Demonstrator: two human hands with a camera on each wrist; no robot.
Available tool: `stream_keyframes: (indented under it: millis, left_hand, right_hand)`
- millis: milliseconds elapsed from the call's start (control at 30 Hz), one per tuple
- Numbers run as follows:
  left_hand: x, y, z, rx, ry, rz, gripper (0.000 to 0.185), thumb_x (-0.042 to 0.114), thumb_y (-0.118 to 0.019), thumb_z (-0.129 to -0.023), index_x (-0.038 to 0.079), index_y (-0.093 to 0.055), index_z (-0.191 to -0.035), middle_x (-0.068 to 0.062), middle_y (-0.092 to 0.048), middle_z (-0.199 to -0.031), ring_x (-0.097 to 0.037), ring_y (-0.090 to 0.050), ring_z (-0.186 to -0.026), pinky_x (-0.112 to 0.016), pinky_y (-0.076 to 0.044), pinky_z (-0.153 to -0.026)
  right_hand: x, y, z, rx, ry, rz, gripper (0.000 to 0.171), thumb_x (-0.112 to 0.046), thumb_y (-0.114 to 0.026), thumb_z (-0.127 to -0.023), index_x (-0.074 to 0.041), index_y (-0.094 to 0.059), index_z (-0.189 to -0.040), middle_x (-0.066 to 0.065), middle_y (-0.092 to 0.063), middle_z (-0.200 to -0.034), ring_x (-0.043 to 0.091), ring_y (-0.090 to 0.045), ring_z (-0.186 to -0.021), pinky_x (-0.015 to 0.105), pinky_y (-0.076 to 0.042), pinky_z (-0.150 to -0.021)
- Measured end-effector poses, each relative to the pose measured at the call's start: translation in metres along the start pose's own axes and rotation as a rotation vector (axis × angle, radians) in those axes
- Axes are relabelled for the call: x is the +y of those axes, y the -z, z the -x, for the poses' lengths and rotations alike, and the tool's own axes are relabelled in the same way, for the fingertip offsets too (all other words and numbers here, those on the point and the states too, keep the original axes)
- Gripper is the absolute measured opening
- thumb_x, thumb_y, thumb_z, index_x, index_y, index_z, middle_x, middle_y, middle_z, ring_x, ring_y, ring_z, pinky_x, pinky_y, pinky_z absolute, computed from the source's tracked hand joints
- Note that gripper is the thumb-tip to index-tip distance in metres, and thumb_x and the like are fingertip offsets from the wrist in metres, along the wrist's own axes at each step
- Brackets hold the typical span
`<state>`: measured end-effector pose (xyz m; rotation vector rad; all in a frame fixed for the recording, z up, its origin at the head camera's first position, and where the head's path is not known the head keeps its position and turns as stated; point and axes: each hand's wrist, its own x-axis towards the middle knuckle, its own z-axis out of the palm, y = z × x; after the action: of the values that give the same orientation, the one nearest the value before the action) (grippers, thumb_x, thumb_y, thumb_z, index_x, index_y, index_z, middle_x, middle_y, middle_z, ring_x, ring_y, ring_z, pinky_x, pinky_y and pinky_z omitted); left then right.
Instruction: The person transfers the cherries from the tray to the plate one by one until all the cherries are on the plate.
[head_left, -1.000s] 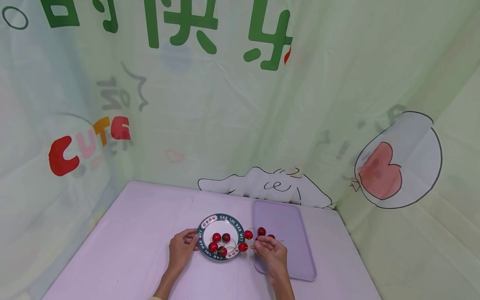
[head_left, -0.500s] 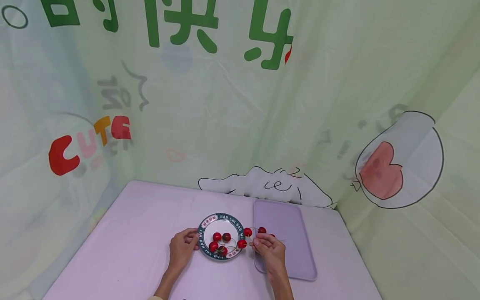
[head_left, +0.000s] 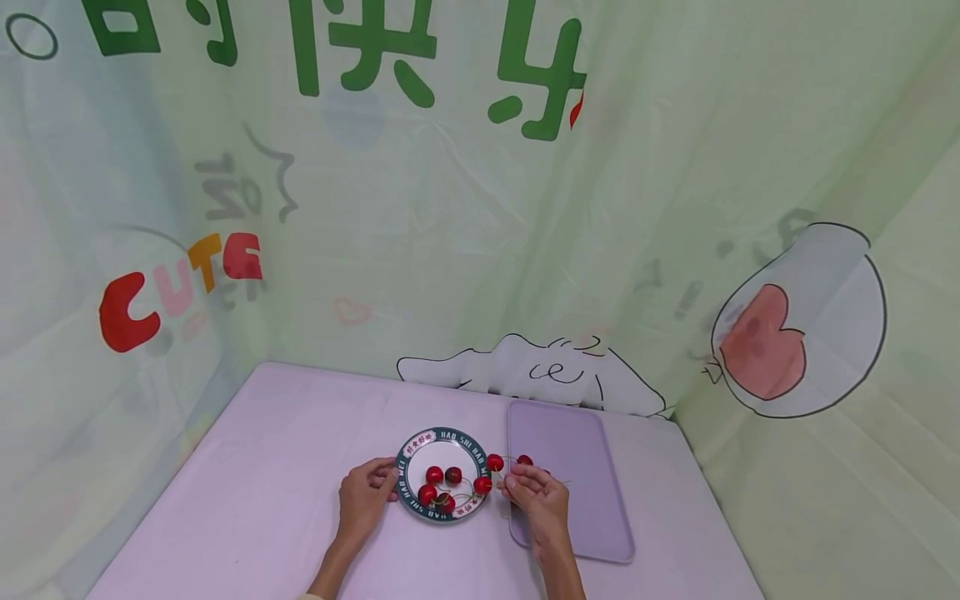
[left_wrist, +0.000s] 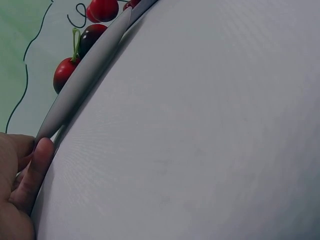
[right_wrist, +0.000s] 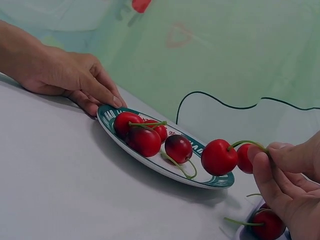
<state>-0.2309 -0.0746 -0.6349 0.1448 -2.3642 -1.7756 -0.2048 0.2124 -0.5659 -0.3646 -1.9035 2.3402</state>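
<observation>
My left hand (head_left: 363,500) pinches the left rim of a round white plate (head_left: 448,457) with a dark green lettered border. In the left wrist view, thumb and fingers hold the edge of the plate (left_wrist: 82,82). Several red cherries (right_wrist: 145,141) with green stems lie on it. My right hand (head_left: 543,504) pinches the stems of a pair of cherries between thumb and fingertips. One held cherry (right_wrist: 219,157) hangs over the plate's right rim; the other held cherry (right_wrist: 244,157) is partly behind the fingers in the right wrist view.
A lavender tray (head_left: 581,437) lies right of the plate, partly under my right hand. Cherries (head_left: 524,461) rest at its left side, some hidden by that hand. A printed curtain (head_left: 480,250) encloses the white table (head_left: 300,433) at the back and sides.
The right hand has shifted slightly left, bringing the held cherries a little farther back and over the plate's right rim. My left hand and the plate stay about where they were.
</observation>
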Motion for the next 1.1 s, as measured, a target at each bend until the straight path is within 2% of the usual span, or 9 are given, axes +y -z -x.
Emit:
stream_keyframes:
  millis: [200, 600, 1100]
  left_hand:
    - [0.001, 0.000, 0.000, 0.000, -0.003, -0.003, 0.028, 0.012, -0.074, -0.104, 0.003, -0.076, -0.131, -0.010, -0.079, -0.101, -0.006, -0.071, -0.065, -0.013, -0.060, -0.068]
    - [0.003, 0.001, 0.002, 0.007, 0.005, -0.021, 0.028, 0.012, -0.074, -0.105, 0.004, -0.077, -0.131, -0.009, -0.078, -0.100, -0.006, -0.070, -0.065, -0.014, -0.060, -0.068]
    - [-0.001, -0.001, -0.001, 0.003, 0.021, -0.033, 0.027, 0.012, -0.074, -0.105, 0.006, -0.077, -0.131, -0.009, -0.078, -0.100, -0.008, -0.072, -0.065, -0.015, -0.060, -0.068]
  right_hand:
    - [-0.003, -0.004, 0.000, -0.004, 0.015, -0.017, 0.031, 0.010, -0.074, -0.097, 0.018, -0.065, -0.126, 0.006, -0.081, -0.090, 0.015, -0.082, -0.080, 0.028, -0.069, -0.079]
    - [0.008, -0.002, -0.010, -0.004, 0.023, -0.010, 0.033, 0.009, -0.075, -0.097, 0.018, -0.065, -0.127, 0.009, -0.082, -0.094, 0.015, -0.082, -0.080, 0.029, -0.069, -0.080]
    - [0.002, -0.007, -0.008, 0.012, 0.025, -0.046, 0.032, 0.014, -0.073, -0.096, 0.021, -0.064, -0.126, 0.008, -0.081, -0.092, 0.013, -0.080, -0.077, 0.028, -0.069, -0.078]
